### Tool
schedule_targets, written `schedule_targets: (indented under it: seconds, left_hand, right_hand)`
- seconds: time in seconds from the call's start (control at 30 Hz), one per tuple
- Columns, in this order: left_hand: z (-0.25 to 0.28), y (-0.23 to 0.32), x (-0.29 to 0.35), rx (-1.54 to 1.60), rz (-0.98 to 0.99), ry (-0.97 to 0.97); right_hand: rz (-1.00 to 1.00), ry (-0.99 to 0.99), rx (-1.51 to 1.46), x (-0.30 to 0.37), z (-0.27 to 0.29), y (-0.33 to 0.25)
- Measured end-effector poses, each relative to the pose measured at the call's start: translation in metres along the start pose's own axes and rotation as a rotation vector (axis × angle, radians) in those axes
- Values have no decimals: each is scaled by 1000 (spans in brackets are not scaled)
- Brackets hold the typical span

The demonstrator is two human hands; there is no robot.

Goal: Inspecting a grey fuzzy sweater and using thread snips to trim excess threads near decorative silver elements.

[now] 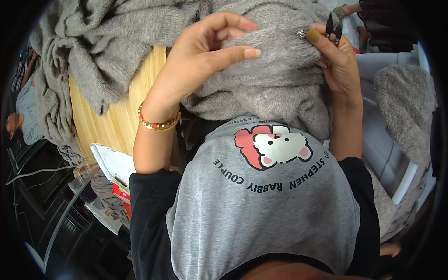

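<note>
A fuzzy grey knitted garment (275,58) is stretched between my two hands, its lower folds against my front. My left hand (205,53) has the knit between its thumb and curled fingers, with the thumb lying on top. In my right hand (338,58) the thumb, wearing a brownish finger cover, presses on the knit's other end. The same hand carries a pair of small dark snips (333,28), blades pointing up past the fingers. A little shiny metal piece (302,33) shows by the right thumb tip; I cannot make out what it is.
More grey knitwear (154,28) is heaped over a light wooden table (107,126) at left. A white open box (112,161) sits near the table's edge. At right, a grey knit piece (403,98) hangs over a pale plastic bin (373,107). Other people are partly visible at the sides.
</note>
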State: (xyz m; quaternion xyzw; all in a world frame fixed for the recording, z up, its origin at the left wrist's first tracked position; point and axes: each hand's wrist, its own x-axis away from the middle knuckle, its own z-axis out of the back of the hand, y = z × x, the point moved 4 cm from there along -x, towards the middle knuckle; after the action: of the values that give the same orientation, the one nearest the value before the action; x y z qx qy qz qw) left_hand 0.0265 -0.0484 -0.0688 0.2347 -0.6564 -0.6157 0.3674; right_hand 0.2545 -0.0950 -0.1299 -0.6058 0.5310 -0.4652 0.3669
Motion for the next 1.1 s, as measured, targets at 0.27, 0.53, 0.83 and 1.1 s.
schedule_targets:
  seconds: [0.27, 0.53, 0.83, 1.1]
  left_hand:
    - [21, -2, 13, -104, 35, 55]
    - [17, -11, 1, -270, 33, -106]
    - [-9, 37, -42, 174, -127, -46]
    - [-16, 52, -55, -180, -9, -107]
  right_hand:
    - [-40, 87, -421, -3, 25, 15]
    - [-22, 147, -710, -8, 53, -3]
    - [230, 60, -726, -7, 103, -43]
    - [198, 188, -914, -6, 137, -30]
